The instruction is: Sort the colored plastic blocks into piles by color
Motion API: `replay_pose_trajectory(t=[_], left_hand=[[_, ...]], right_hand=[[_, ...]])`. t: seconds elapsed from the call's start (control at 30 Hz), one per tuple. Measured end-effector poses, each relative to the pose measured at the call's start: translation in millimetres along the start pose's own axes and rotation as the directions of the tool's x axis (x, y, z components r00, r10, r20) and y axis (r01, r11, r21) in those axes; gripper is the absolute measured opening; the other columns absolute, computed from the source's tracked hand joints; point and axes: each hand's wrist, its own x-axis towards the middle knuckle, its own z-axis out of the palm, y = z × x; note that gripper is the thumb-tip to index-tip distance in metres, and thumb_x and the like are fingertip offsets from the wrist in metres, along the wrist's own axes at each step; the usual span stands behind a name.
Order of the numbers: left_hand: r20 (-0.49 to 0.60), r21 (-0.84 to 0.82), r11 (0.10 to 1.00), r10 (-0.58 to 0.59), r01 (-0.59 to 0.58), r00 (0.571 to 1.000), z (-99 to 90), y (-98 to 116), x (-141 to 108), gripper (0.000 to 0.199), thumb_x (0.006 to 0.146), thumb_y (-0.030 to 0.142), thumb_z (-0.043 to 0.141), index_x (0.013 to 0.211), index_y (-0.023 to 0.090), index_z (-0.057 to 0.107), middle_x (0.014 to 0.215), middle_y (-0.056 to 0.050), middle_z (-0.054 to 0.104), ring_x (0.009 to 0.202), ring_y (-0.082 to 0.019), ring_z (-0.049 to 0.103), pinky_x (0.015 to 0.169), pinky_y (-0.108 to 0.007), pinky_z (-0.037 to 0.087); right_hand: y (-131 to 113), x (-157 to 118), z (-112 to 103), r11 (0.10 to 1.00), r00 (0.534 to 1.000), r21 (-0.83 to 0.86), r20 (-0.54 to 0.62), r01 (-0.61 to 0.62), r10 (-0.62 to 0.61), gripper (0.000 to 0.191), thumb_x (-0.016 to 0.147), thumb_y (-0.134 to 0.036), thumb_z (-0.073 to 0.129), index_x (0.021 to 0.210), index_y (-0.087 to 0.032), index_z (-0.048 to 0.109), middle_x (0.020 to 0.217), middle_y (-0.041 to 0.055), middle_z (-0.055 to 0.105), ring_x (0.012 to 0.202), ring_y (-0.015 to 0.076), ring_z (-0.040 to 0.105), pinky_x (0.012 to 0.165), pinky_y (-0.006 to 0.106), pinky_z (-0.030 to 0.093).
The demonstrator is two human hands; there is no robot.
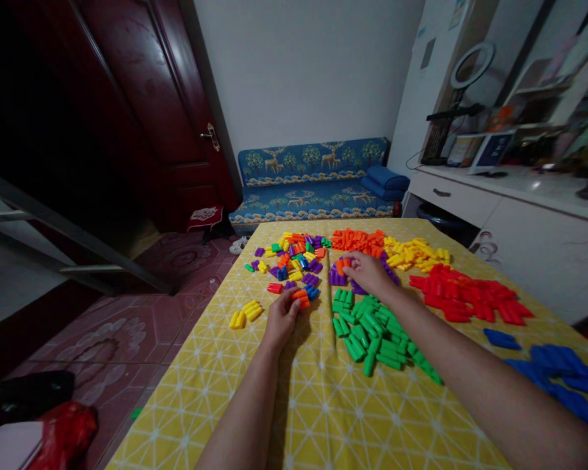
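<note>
Between the fingers of my left hand [280, 321] is an orange toy block [301, 299], low over the tablecloth, with a blue block [312, 292] right beside it. My right hand [370, 273] pinches another orange block [343, 265] above the purple pile [337, 279], which the hand partly hides. Ahead of my left hand lies a mixed-colour heap [296, 256]. The orange pile [357, 240] is just beyond my right hand, and the green pile [377, 334] spreads below my right wrist. A few yellow blocks [245, 314] sit left of my left hand.
The yellow patterned table [200, 391] also carries a yellow pile [414, 253], a red pile [470, 295] and blue blocks [558, 365] along the right. Behind it stands a blue sofa [313, 186]. A white cabinet [529, 241] is at right, a metal ladder [78, 235] at left.
</note>
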Motion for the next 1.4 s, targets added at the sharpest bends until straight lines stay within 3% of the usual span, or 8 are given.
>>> replay_pose_trajectory(t=[0.17, 0.37, 0.5, 0.83, 1.0, 1.17, 1.3, 1.4], left_hand=[[0.002, -0.062, 0.998, -0.002, 0.002, 1.0, 2.1, 1.6, -0.3, 0.043, 0.075, 0.031, 0.073, 0.113, 0.014, 0.063, 0.107, -0.013, 0.072, 0.097, -0.024, 0.068, 0.086, -0.035, 0.054], [0.1, -0.187, 0.977, -0.084, 0.101, 0.991, 6.4, 14.9, -5.1, 0.037, 0.069, 0.037, 0.078, 0.095, 0.014, 0.065, 0.08, -0.007, 0.074, 0.071, -0.018, 0.069, 0.068, -0.027, 0.053], [0.183, -0.2, 0.976, -0.045, 0.082, 0.982, 6.4, 21.6, -9.8, 0.029, 0.071, 0.038, 0.078, 0.084, 0.014, 0.071, 0.08, -0.007, 0.074, 0.071, -0.016, 0.067, 0.071, -0.026, 0.052], [0.254, -0.211, 0.967, -0.087, 0.143, 0.963, 8.3, 26.2, -14.0, 0.035, 0.067, 0.045, 0.079, 0.077, 0.013, 0.069, 0.069, -0.004, 0.069, 0.062, -0.014, 0.062, 0.064, -0.026, 0.049], [0.188, -0.045, 0.997, -0.052, 0.062, 0.981, 9.4, 21.5, -12.8, 0.031, 0.079, 0.044, 0.067, 0.075, 0.014, 0.068, 0.065, -0.002, 0.066, 0.059, -0.012, 0.058, 0.058, -0.023, 0.045], [0.017, 0.264, 0.957, 0.12, -0.12, 0.993, 3.5, 19.6, -8.3, 0.021, 0.084, 0.033, 0.059, 0.085, 0.016, 0.071, 0.08, -0.006, 0.071, 0.075, -0.018, 0.064, 0.072, -0.03, 0.05], [0.027, 0.553, 0.774, 0.354, -0.309, 0.935, -1.3, 20.4, -4.7, 0.032, 0.083, 0.023, 0.057, 0.113, 0.022, 0.068, 0.127, -0.011, 0.062, 0.12, -0.027, 0.053, 0.104, -0.043, 0.041], [0.086, 0.742, 0.619, 0.292, -0.257, 0.952, 1.9, 19.6, -3.9, 0.056, 0.08, 0.034, 0.065, 0.134, 0.027, 0.056, 0.152, -0.012, 0.038, 0.14, -0.038, 0.03, 0.112, -0.057, 0.028]], right_hand=[[4.3, 12.2, -1.2, 0.991, 0.955, 0.132, -0.288, -0.029, 0.067, 0.06, 0.075, -0.018, 0.058, 0.134, -0.016, 0.049, 0.129, 0.0186, 0.059, 0.092, 0.0226, 0.07, 0.084, 0.039, 0.055], [-23.8, -66.9, 42.6, 0.981, 0.995, 0.164, 0.002, 0.102, -0.104, 0.045, 0.079, -0.022, 0.056, 0.124, -0.017, 0.057, 0.12, 0.0143, 0.065, 0.096, 0.0226, 0.069, 0.076, 0.035, 0.058], [-38.2, -105.6, 60.0, 0.984, 0.982, 0.042, 0.075, 0.173, -0.176, 0.041, 0.081, -0.02, 0.057, 0.122, -0.02, 0.06, 0.122, 0.011, 0.066, 0.11, 0.0238, 0.063, 0.094, 0.04, 0.051], [-42.0, -114.8, 50.8, 0.991, 0.982, -0.04, 0.149, 0.126, -0.118, 0.028, 0.081, -0.021, 0.06, 0.107, -0.025, 0.069, 0.097, 0.0054, 0.074, 0.086, 0.021, 0.068, 0.076, 0.031, 0.052], [-29.5, -60.0, 24.4, 0.999, 0.984, 0.043, 0.172, 0.028, -0.035, 0.02, 0.072, -0.024, 0.066, 0.09, -0.018, 0.072, 0.073, 0.0034, 0.069, 0.067, 0.0173, 0.064, 0.06, 0.026, 0.049], [-18.0, -14.0, 1.4, 0.915, 0.939, 0.397, -0.285, -0.065, 0.191, 0.053, 0.077, -0.035, 0.061, 0.125, -0.014, 0.054, 0.124, 0.0186, 0.06, 0.093, 0.0224, 0.067, 0.076, 0.035, 0.056], [-25.3, -52.3, 25.5, 0.908, 0.947, 0.415, -0.312, 0.059, 0.081, 0.058, 0.078, -0.039, 0.062, 0.129, -0.017, 0.048, 0.132, 0.0195, 0.055, 0.104, 0.0249, 0.064, 0.084, 0.039, 0.055], [-33.7, -103.8, 60.5, 0.917, 0.986, 0.399, -0.162, 0.034, 0.034, 0.048, 0.08, -0.038, 0.06, 0.123, -0.019, 0.051, 0.125, 0.0157, 0.059, 0.1, 0.0241, 0.065, 0.072, 0.035, 0.058]])
